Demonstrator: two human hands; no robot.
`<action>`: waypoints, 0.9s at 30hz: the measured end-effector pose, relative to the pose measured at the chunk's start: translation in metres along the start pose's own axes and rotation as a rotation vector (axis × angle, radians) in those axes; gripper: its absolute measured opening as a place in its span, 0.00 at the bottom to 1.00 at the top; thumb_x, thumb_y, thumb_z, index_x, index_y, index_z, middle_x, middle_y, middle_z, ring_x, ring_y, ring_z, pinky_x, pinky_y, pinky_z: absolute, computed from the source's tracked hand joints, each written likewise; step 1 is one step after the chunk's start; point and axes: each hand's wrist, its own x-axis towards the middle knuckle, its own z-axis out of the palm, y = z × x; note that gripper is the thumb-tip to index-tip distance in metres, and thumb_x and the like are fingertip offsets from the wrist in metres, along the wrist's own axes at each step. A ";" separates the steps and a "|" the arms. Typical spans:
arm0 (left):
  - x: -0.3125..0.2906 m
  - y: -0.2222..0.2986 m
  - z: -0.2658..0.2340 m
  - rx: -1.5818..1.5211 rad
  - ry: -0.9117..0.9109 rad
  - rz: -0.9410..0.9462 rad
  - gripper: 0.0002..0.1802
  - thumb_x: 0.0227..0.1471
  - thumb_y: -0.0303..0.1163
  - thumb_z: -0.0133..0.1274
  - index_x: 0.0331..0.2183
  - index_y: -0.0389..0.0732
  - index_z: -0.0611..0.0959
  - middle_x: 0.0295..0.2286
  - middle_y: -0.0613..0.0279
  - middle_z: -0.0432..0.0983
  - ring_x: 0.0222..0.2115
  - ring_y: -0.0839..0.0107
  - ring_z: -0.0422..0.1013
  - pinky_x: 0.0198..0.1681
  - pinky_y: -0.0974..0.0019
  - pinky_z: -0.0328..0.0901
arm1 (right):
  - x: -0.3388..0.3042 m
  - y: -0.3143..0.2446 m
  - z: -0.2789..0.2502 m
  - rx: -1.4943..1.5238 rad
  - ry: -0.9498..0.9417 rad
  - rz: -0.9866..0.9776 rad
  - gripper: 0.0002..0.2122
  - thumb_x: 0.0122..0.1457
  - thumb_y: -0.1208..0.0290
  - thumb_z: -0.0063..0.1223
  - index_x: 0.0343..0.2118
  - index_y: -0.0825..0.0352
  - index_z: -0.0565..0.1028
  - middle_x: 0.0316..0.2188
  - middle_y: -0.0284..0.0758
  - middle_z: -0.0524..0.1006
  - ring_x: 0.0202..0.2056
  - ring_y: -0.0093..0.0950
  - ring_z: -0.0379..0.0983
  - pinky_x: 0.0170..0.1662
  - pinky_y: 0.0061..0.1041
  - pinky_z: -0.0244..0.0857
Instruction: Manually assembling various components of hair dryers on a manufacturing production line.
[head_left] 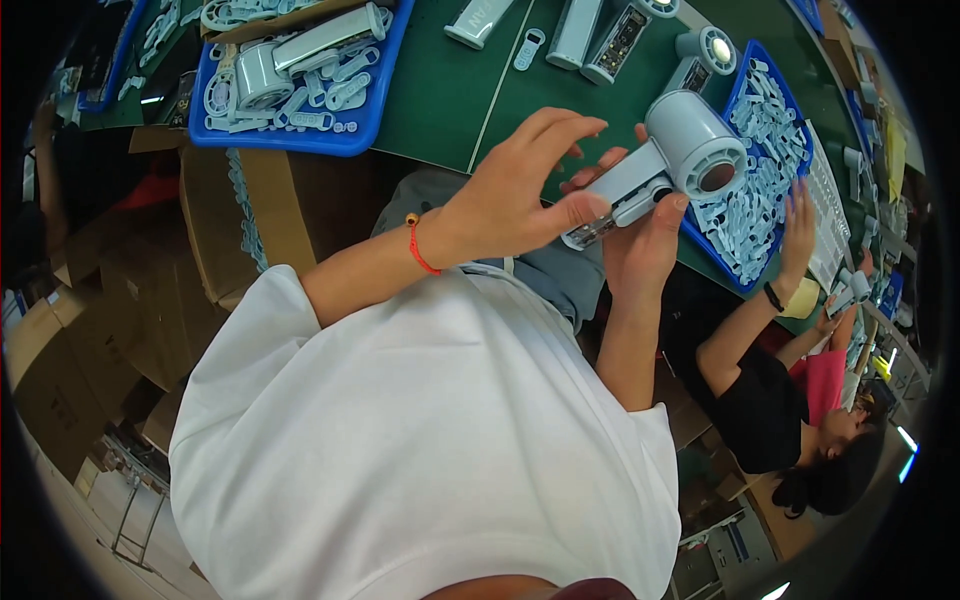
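A pale blue-grey handheld fan [697, 140] with a round barrel head is held tilted above the table's near edge. Its head points up and right, and the handle's lower end shows circuitry through an opened or clear side. My right hand [640, 250] supports it from below, thumb by the joint of head and handle and fingertips showing behind the handle. My left hand [510, 180] is over the handle's lower end with its fingers apart. The left thumb lies at the handle; whether it presses on it I cannot tell.
A blue tray [372, 125] of pale plastic parts stands at left, another blue tray [690, 228] of small clips at right. More fans and housings [615, 45] lie on the green table [430, 110]. A co-worker's hand [798, 235] reaches in at right; cardboard boxes [130, 300] stand at left.
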 end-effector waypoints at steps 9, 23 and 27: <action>0.006 0.021 0.001 -0.163 -0.140 -0.172 0.28 0.42 0.35 0.56 0.45 0.33 0.69 0.38 0.52 0.65 0.32 0.64 0.68 0.37 0.64 0.66 | -0.005 0.009 0.006 -0.260 0.144 -0.161 0.28 0.61 0.48 0.29 0.51 0.70 0.62 0.39 0.37 0.70 0.36 0.26 0.68 0.39 0.24 0.62; 0.004 0.016 -0.008 -0.355 -0.136 -0.410 0.22 0.42 0.23 0.44 0.44 0.32 0.70 0.26 0.54 0.71 0.21 0.71 0.68 0.27 0.70 0.65 | -0.009 0.003 0.007 -0.847 0.124 -0.389 0.28 0.61 0.53 0.39 0.54 0.76 0.60 0.45 0.38 0.70 0.41 0.20 0.65 0.43 0.17 0.59; 0.008 0.020 -0.011 -0.322 -0.191 -0.354 0.19 0.42 0.21 0.40 0.41 0.31 0.72 0.18 0.56 0.71 0.16 0.75 0.62 0.21 0.71 0.59 | -0.002 -0.006 0.005 -0.681 0.098 -0.280 0.28 0.62 0.52 0.37 0.53 0.76 0.62 0.43 0.38 0.71 0.40 0.19 0.65 0.42 0.17 0.60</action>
